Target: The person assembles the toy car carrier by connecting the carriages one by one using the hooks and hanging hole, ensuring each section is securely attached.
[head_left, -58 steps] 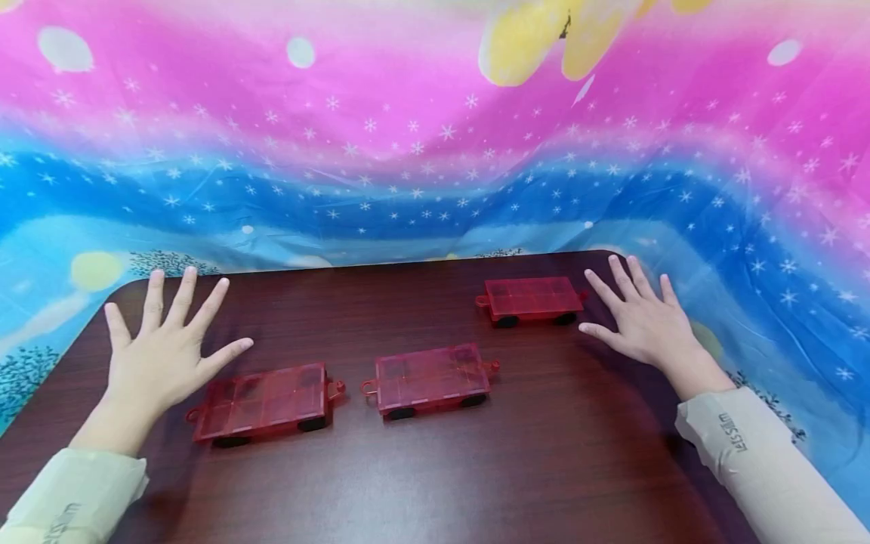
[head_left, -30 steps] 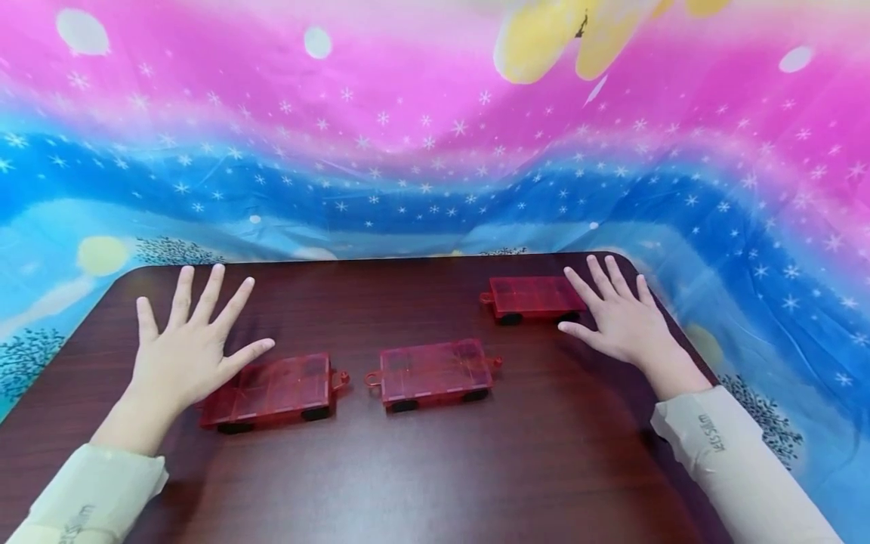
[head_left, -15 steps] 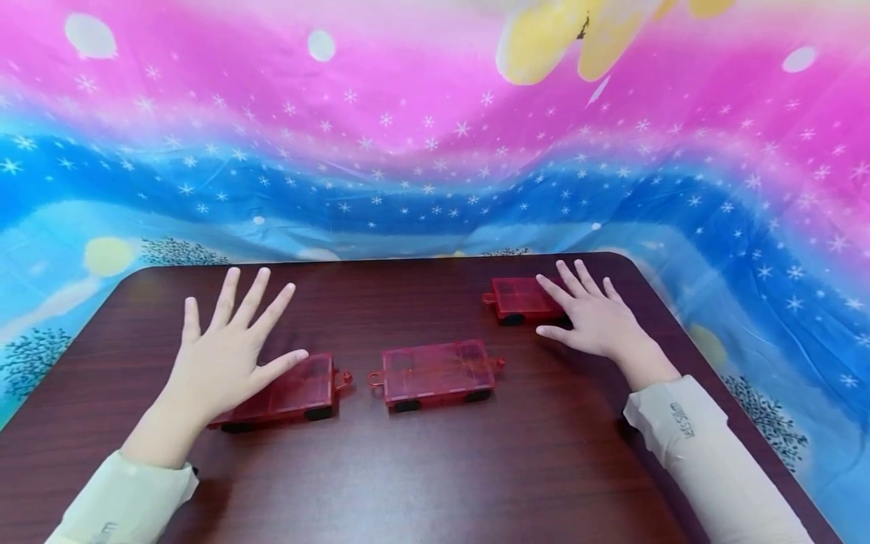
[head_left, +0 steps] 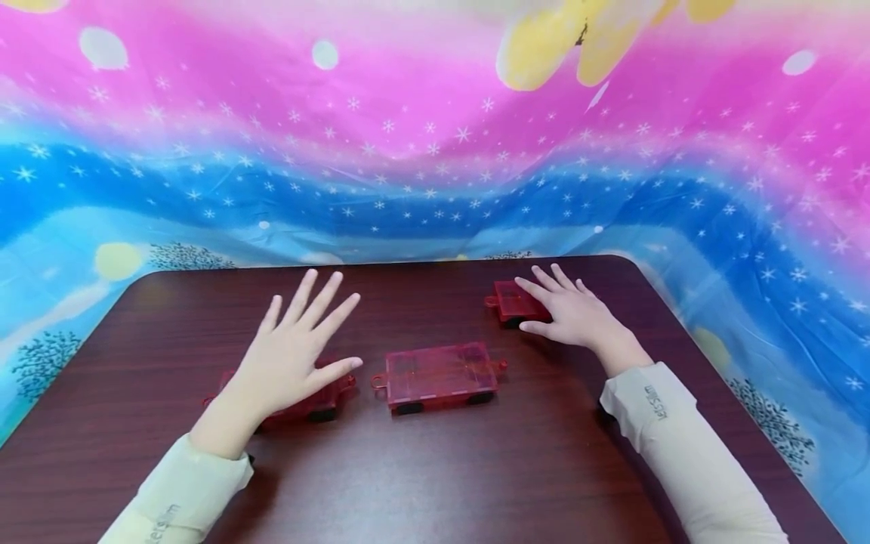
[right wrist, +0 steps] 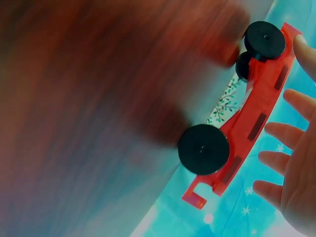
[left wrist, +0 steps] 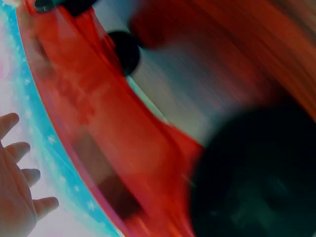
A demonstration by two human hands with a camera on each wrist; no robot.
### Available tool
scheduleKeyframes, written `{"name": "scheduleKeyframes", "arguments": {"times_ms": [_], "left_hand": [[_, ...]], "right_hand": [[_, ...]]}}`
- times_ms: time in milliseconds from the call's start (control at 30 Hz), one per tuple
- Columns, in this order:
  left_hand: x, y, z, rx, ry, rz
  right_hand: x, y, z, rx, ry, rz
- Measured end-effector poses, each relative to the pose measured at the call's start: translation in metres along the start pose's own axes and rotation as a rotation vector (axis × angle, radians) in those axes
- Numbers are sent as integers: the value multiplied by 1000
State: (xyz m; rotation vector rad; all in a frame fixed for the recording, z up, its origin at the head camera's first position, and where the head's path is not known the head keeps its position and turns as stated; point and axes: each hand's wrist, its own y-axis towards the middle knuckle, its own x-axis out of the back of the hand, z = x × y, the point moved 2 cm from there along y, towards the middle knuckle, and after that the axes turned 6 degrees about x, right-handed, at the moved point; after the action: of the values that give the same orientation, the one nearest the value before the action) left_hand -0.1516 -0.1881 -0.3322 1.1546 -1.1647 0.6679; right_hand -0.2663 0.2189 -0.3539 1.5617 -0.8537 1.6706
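Left hand, fingers spread, over left toy cart; right hand, fingers apart, over far cart. 3rd cart btwn them on table.

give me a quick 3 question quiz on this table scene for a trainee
1. True or false: the left hand is over the near-left red cart.
2. Multiple choice: which cart has no hand over it? A) the middle red cart B) the far red cart C) the near-left red cart
3. Fill in: the fingers of the right hand over the far red cart are ____ (straight or curled into a fist).

Key
1. True
2. A
3. Straight
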Motion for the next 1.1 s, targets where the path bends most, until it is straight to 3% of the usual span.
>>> {"name": "scheduleKeyframes", "arguments": {"times_ms": [167,467,700,1100], "left_hand": [[-6,7,-18,-69,-24,73],[-16,9,-37,-148,-118,257],[-21,15,-46,-207,-199,333],[-33,23,-54,-225,-255,425]], "right_hand": [[1,8,5,25,22,12],[-1,17,5,21,92,29],[-1,22,4,34,91,41],[-2,26,-2,89,153,58]]}}
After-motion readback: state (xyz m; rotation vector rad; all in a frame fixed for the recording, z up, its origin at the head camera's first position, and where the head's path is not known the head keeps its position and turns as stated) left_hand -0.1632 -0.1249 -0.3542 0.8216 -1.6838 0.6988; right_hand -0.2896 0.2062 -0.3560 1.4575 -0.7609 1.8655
